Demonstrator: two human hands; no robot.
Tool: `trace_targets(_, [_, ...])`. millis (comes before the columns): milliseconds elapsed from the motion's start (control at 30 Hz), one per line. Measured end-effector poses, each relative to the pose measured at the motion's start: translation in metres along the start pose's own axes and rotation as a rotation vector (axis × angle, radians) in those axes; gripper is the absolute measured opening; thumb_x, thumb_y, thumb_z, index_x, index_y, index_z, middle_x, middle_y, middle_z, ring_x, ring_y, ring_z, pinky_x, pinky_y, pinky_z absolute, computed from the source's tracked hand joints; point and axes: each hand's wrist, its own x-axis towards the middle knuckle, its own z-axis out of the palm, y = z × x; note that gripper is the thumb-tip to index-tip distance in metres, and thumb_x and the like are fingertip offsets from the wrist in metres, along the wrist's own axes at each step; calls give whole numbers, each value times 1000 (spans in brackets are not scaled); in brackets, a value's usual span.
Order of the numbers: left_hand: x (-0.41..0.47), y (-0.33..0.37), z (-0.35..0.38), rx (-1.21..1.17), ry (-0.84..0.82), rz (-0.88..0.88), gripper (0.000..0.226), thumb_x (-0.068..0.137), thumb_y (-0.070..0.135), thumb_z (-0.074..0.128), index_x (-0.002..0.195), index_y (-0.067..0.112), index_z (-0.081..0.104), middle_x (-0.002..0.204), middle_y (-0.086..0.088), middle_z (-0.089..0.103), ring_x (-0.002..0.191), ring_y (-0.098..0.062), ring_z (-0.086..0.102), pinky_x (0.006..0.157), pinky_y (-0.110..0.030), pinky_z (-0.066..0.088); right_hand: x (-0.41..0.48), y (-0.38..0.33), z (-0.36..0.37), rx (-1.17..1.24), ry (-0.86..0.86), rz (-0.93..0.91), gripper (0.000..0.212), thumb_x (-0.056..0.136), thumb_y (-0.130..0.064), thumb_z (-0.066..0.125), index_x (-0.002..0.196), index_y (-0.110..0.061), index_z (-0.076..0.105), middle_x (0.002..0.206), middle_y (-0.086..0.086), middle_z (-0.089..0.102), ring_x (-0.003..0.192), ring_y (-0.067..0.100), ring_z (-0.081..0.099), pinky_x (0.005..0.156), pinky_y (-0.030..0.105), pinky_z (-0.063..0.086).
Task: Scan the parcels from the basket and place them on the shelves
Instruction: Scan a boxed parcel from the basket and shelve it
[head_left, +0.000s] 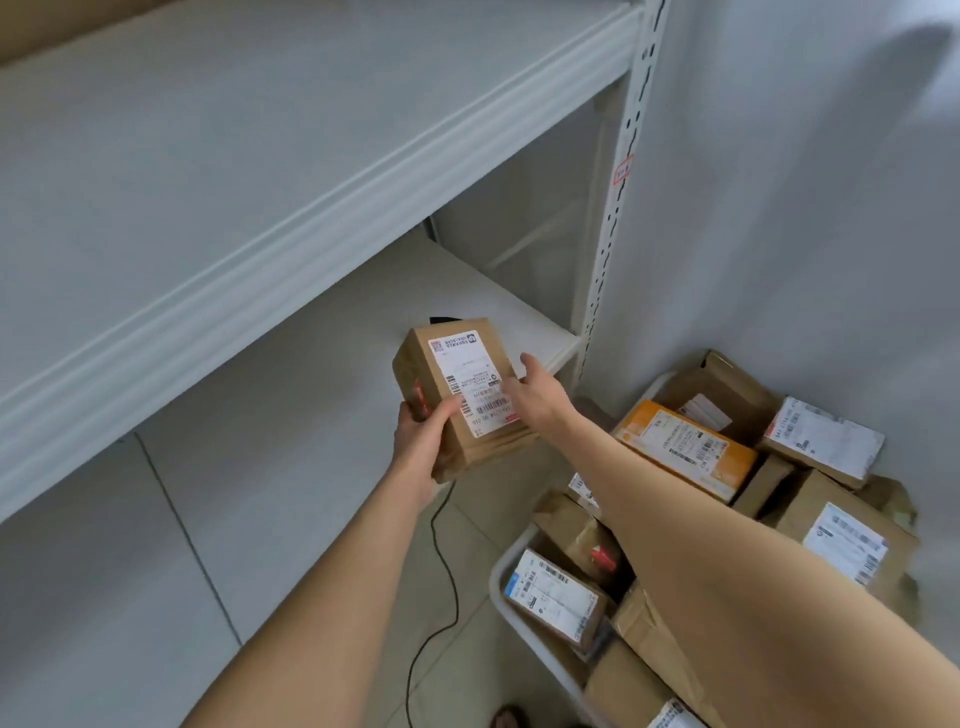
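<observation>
Two grips at one parcel (457, 384): left grip (421, 441) curled round the near lower corner, thumb laid across the top face beside the label (470, 382); right grip (535, 392) flat-fingered and slack, touching or just beside the right edge, clasping nothing. Held above the lower shelf (311, 389), towards its front right corner, not yet set down. Looks light, judging by the one-corner hold, and stiff: plain brown cardboard, taped seams, square edges, no sag. Probably not slippery, being matt board, though less sure on the glossy label. Cannot tell fragility from outside. Best taken across the narrow width, thumb on top and fingers beneath, or by both short ends for sliding onto the shelf; better kept clear of the label, to leave the barcode readable for scanning. Hides most of a small dark thing (445, 320) farther back on the shelf, too covered to identify. Many more parcels heaped in the basket (501, 571) on the floor at lower right, beside the shelving upright.
</observation>
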Motion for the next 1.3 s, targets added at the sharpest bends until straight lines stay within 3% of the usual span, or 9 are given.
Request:
trace_targets(133, [30,-12,-32,-107,161,69,54,85,44,64,134,31,44,120,2,64,99,-16,62,72,-29,50,36,5,33,-98,84,40,50,101,-30,45,144,-7,34,139,12,51,122,29,52,92,34,44])
trace_targets(300, [74,-25,-64,-181,211,127,44,89,43,59,129,27,51,115,3,66,96,-12,64,69,-25,50,96,13,71,-141,120,2,48,95,-28,56,134,-6,38,129,15,50,111,33,54,76,36,45])
trace_targets(467, [112,-41,-79,-251,233,136,39,90,44,56,125,26,55,112,2,69,94,-12,65,63,-24,46,149,24,101,-196,166,-1,54,94,-33,58,135,-5,35,133,18,44,122,38,45,97,46,44])
trace_targets(633, [128,-50,-85,-247,210,131,41,90,50,53,121,25,60,110,0,70,88,-13,66,55,-22,46,172,32,110,-169,178,46,40,93,-21,55,127,-4,41,127,20,48,115,38,50,91,45,48])
trace_targets(733, [121,-47,-86,-223,199,117,43,90,49,54,122,22,60,110,-1,70,82,-12,65,48,-18,46,166,29,106,9,114,60,24,88,-18,57,104,-1,52,96,18,63,77,28,62,62,31,49])
trace_targets(833, [102,-36,-82,-193,197,91,42,90,47,55,123,21,58,110,-1,69,84,-11,64,55,-22,48,138,23,95,301,99,119,11,85,-8,57,88,1,54,65,13,59,52,21,54,51,25,43])
trace_targets(967, [67,-14,-76,-162,195,32,43,88,49,58,124,24,56,111,0,68,87,-13,64,59,-27,48,90,19,73,480,124,175,3,77,1,53,77,-1,56,64,13,55,49,22,48,49,26,40])
trace_targets(1167, [-8,25,-56,-80,132,-38,47,85,48,62,123,21,56,104,0,70,88,-14,64,60,-29,48,0,-6,22,784,167,325,26,91,-33,64,87,-9,54,71,9,60,59,17,56,61,29,51])
trace_targets(1300, [-62,44,-39,-9,79,-67,46,87,46,61,123,19,55,103,-1,69,82,-13,64,56,-26,45,-61,-17,-17,882,109,308,17,87,-3,68,95,0,54,75,15,63,55,19,60,59,30,57])
